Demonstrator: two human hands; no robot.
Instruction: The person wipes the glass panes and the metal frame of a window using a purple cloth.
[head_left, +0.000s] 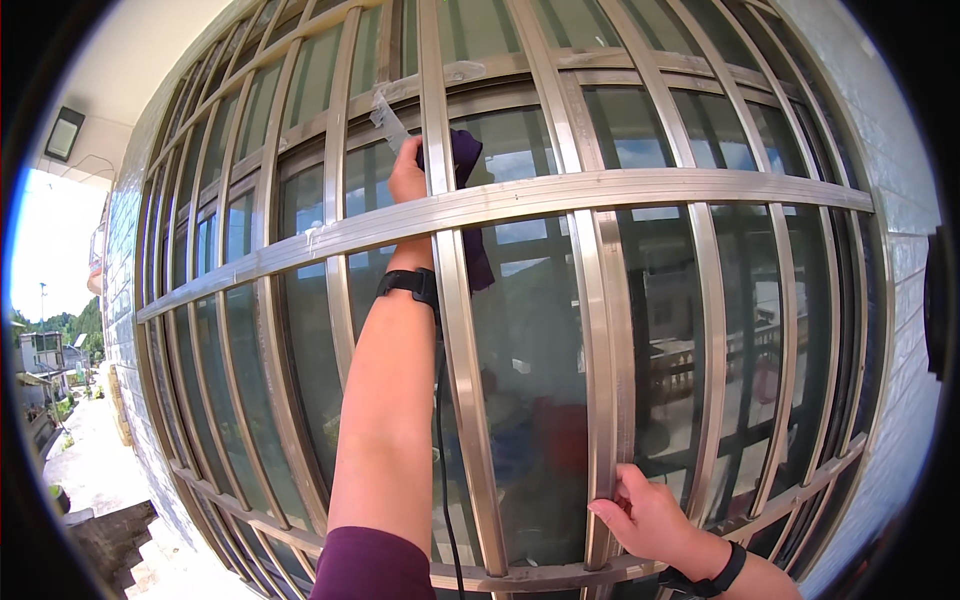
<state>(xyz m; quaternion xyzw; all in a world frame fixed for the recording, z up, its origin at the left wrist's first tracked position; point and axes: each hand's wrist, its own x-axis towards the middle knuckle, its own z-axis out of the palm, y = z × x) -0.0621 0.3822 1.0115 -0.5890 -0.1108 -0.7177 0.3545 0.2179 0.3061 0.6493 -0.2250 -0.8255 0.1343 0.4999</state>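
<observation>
Reaching up between the bars, my left hand is closed on a dark purple cloth against the window glass. A bar hides part of its fingers, and the cloth hangs down behind the crossbar. Beside that hand, a clear plastic strip dangles near the upper window frame. Lower right, my right hand grips a vertical metal bar with thumb and fingers around its edge. Both wrists wear black bands, and a purple sleeve covers my left upper arm.
Metal security bars with narrow gaps span the whole window. A dark cable hangs beside my left forearm. Tiled wall borders the window on the left, with a lamp above. Steps lie at lower left.
</observation>
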